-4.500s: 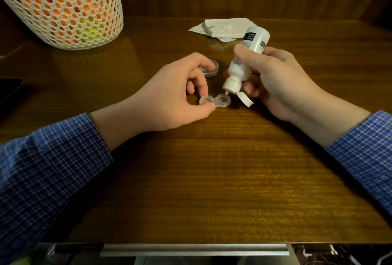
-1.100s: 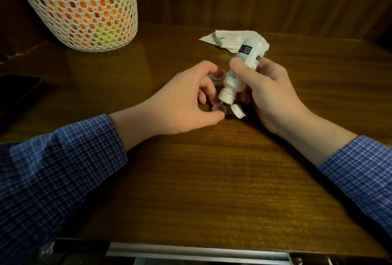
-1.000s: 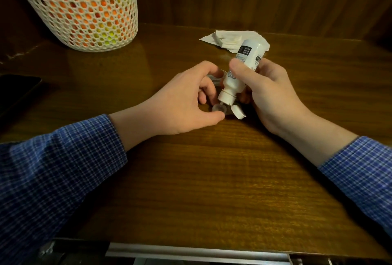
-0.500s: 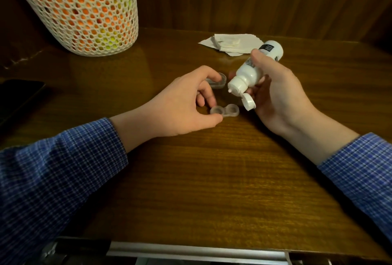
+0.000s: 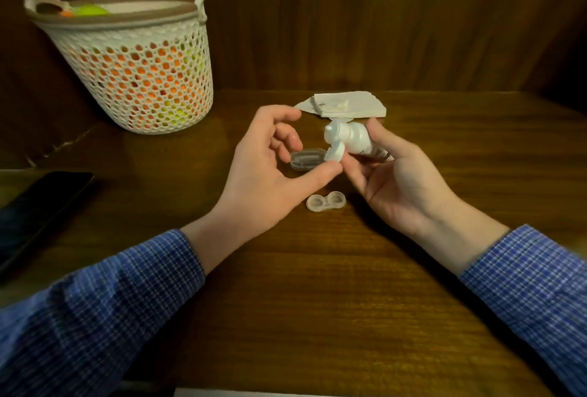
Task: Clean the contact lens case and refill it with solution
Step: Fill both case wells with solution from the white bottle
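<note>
A dark wooden table stands against a wood-panelled wall. The case lies open on it, between the wrists. The right hand grips the bottle, its flip cap hanging open; the left hand hovers with fingers loosely spread, thumb just beside the cap. A tissue, basket, lid and phone rest around them.

This looks like a home, likely a bedroom or dressing corner: a dark wood worktop set against wood panelling, a woven basket of orange and yellow things, a folded tissue, a dark phone, and a lens case.
</note>
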Tool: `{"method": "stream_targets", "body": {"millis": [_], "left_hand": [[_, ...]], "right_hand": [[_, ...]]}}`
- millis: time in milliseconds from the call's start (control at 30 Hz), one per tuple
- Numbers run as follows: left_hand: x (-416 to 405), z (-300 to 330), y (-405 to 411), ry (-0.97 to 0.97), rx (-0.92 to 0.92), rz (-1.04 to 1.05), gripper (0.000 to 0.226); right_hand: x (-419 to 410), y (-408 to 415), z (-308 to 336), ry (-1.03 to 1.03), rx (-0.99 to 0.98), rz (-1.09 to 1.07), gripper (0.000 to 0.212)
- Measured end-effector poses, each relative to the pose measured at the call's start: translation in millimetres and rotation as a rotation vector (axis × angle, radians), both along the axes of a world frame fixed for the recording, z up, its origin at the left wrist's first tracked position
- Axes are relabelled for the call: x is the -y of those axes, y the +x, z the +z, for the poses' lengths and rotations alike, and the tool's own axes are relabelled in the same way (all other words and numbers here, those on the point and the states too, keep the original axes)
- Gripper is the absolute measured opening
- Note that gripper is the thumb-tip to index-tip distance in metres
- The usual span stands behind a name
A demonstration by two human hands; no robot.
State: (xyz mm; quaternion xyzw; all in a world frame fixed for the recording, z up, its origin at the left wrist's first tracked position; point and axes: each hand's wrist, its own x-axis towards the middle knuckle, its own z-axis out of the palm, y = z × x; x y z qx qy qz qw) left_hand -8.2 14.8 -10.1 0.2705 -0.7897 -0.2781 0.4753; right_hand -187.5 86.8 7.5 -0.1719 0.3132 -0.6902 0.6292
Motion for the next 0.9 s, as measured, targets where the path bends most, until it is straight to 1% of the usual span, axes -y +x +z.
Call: {"method": "stream_targets", "body": {"millis": [67,133,200,267,300,367,433,500,633,767,833,900], "left_hand": [[-0.6,1.5,0.9,-0.018,-0.079,0.026,0.049],[1.2,4.4,0.6,0.022,-0.154,0.081,0.033],[3.1,7.0,-3.1,0.063,-0.176,0.16,0.021],[3.3,8.1,-7.0,0.095,-0.194,0.214,0.01],[2.3,9.1,-8.0,0.094,-0.205,0.236,0.011],[-1.5,9.8,-8.9,0.028,-0.193,0.248,0.015],[-6.9,8.9,-9.3,-0.062,-0.142,0.2,0.009],[-10.5,6.6,-11.5,-0.093,-0.079,0.145,0.022],[-13.1,5.9,-14.5,-0.018,-0.045,0.069,0.04],[-10.3,5.9,-12.4,0.039,-0.016,0.061,0.052],[-8.8,5.4,-11.3,0.072,-0.009,0.045,0.054],[-8.2,4.4,-10.7,0.09,0.002,0.019,0.056]], "right_hand": [[-0.9,-0.1,1.8,0.01,0.023,-0.008,0.044],[-1.2,1.1,1.3,0.015,-0.015,-0.01,0.046],[-0.9,4.6,-1.0,0.016,-0.051,0.018,0.05],[0.3,7.8,-3.0,0.031,-0.063,0.034,0.049],[0.9,8.0,-3.4,0.037,-0.054,0.03,0.046],[2.1,5.9,-3.4,0.039,-0.017,0.015,0.04],[2.5,3.9,-4.1,0.032,-0.008,0.005,0.038],[2.8,3.7,-7.0,0.032,-0.074,-0.013,0.04],[3.0,4.7,-9.4,0.002,-0.167,-0.036,0.049],[0.6,3.6,-10.4,-0.072,-0.324,0.021,0.043],[0.9,1.6,-10.9,-0.062,-0.418,0.01,0.044],[2.3,-0.9,-12.3,-0.029,-0.465,-0.02,0.042]]}}
